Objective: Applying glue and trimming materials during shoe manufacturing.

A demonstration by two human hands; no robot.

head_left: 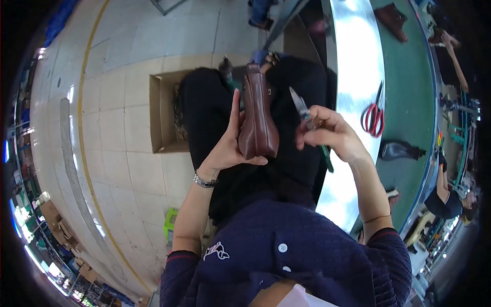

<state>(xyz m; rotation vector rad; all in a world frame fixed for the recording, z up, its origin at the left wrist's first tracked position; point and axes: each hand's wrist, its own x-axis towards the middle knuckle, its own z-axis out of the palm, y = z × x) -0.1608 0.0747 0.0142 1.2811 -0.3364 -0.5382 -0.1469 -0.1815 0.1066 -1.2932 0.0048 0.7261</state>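
Observation:
My left hand (227, 146) is wrapped around a brown leather shoe upper (260, 123), its thumb under the lower end and its fingers along the left side. The upper stands over my lap with a raised seam running down its middle. To its right, my right hand (332, 135) grips a pointed tool (298, 102) with a silver metal blade and what looks like a green handle. The blade points away from me and is apart from the leather. Motion blurs the fingertips there, and the fingers partly cover the tool.
A metal ledge (356, 66) runs along my right, beside a green belt (404, 102). Red-handled scissors (373, 120) lie across their border. A dark shoe piece (401, 150) and a brown leather piece (392, 21) rest on the belt. An open cardboard box (156, 112) stands left of my legs.

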